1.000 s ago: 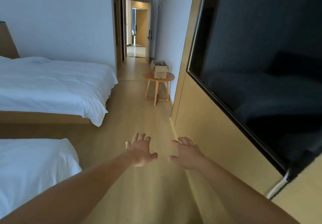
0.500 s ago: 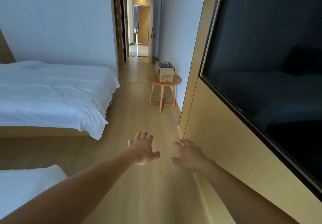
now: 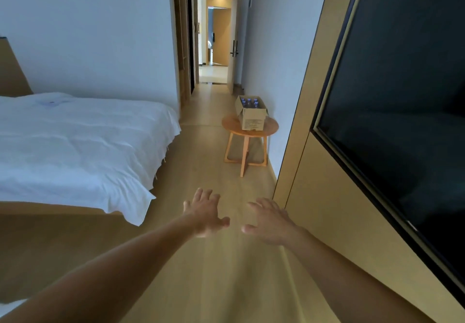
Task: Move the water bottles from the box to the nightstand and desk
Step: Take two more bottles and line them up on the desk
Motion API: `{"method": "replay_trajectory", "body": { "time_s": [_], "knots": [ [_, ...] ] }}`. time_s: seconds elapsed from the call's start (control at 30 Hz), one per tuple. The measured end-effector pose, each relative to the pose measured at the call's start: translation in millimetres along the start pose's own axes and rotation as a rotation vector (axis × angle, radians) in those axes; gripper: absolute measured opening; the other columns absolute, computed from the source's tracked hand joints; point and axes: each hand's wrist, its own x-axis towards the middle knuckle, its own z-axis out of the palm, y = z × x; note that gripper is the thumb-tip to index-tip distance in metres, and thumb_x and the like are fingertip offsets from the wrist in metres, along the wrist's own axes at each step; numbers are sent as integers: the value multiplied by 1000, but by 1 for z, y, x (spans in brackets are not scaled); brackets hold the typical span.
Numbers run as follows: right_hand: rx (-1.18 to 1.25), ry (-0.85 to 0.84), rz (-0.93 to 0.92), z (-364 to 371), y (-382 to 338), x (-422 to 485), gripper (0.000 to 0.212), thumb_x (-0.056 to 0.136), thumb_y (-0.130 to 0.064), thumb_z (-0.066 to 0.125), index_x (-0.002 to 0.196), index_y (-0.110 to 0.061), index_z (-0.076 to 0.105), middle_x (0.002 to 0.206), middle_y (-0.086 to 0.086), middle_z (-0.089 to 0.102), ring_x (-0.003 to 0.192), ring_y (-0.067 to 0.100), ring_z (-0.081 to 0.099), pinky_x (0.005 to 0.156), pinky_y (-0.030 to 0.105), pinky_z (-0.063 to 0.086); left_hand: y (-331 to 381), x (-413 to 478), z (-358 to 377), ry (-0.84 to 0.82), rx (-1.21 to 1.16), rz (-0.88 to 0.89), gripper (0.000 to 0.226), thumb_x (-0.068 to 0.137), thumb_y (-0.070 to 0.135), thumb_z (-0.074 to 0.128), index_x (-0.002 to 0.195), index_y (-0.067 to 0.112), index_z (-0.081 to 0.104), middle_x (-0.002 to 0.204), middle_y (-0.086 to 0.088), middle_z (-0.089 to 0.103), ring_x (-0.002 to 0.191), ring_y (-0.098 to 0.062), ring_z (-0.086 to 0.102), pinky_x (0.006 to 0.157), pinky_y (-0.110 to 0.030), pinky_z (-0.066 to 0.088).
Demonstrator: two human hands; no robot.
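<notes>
A cardboard box (image 3: 252,119) stands open on a small round wooden table (image 3: 271,127) by the right wall, ahead of me. Several water bottles (image 3: 249,103) with blue caps show inside it. My left hand (image 3: 206,213) and my right hand (image 3: 270,221) are stretched out in front of me over the floor, palms down, fingers spread, both holding nothing. They are well short of the box. No nightstand or desk is in view.
A bed with a white duvet (image 3: 75,144) fills the left side. A wooden wall panel with a dark screen (image 3: 402,96) runs along the right. A wood-floor aisle (image 3: 208,151) leads between them to an open door (image 3: 232,46).
The view has moved forward along the aisle, so the table and box are nearer and larger. The near bed has dropped out of view. Both hands stay spread and empty.
</notes>
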Motion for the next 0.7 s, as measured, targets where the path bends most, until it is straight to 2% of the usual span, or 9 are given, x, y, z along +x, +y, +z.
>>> {"method": "replay_trajectory", "body": {
  "time_s": [0.2,0.37,0.53,0.7],
  "knots": [
    [-21,3,43,-23,8,120,76,92,-56,49,155,-25,20,163,5,11,150,25,6,117,51,19,-32,126,-18,-17,-3,44,86,92,58,54,159,19,17,169,-4,6,156,-27,-4,122,-59,15],
    [2,4,80,-53,9,209,75,93,-54,51,156,-26,19,164,6,11,152,24,2,118,43,15,-52,219,-50,-28,20,93,86,92,58,53,159,18,18,169,-4,7,156,-27,-3,122,-58,16],
    [17,5,104,-76,18,277,75,96,-52,50,157,-24,17,164,6,12,152,25,1,119,45,12,-63,301,-73,-36,56,111,86,92,59,52,159,18,18,169,-4,7,156,-26,-3,122,-57,17],
    [41,3,132,-88,58,354,76,94,-54,51,156,-27,18,165,3,9,152,24,1,119,51,15,-57,382,-81,-60,81,110,86,93,59,51,160,18,16,169,-4,5,156,-26,-4,122,-57,16]
  ]
}}
